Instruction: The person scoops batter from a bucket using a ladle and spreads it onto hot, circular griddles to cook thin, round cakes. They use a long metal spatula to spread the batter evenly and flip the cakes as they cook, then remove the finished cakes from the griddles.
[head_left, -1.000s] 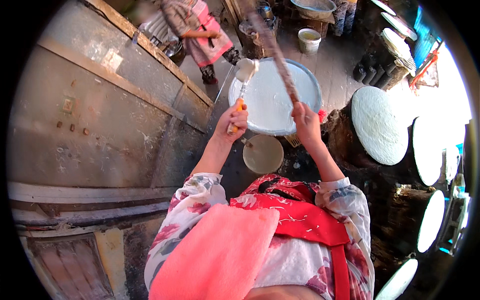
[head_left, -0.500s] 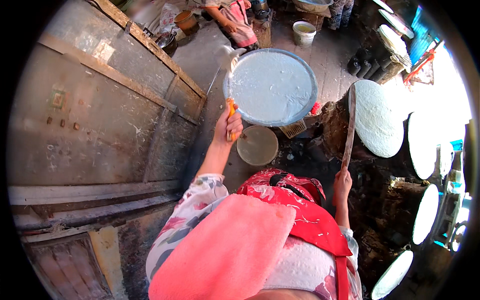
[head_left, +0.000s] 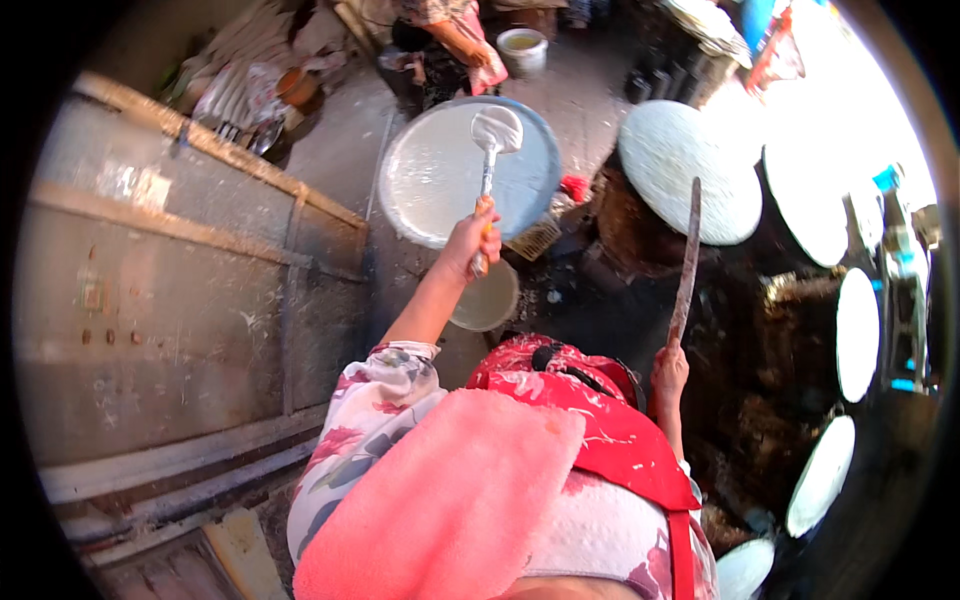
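My left hand (head_left: 472, 244) is wrapped round the orange handle of a ladle (head_left: 488, 180). The ladle's round bowl, coated white, is above a wide tub (head_left: 415, 232) of white liquid batter. On the right, my right hand (head_left: 669, 375) grips the lower end of a long, thin flat stick (head_left: 690, 265) that points up and away from me. Beyond the stick's far end lies a round, white-coated griddle (head_left: 692, 172); the stick's tip appears close to its edge, though I cannot tell whether they touch.
More white-topped round griddles (head_left: 806, 205) curve down the right side. Below the tub is a smaller round container (head_left: 490, 300), with a pale basket (head_left: 535, 238) beside it. A wood-framed panel (head_left: 200, 300) fills the left. Farther off are a person's arm (head_left: 455, 40) and a white bucket (head_left: 522, 52).
The ladle has swung from the tub's left edge to over its middle, its bowl now facing up. My view has turned rightward, shifting the tub and griddles left. Both hands keep their grips.
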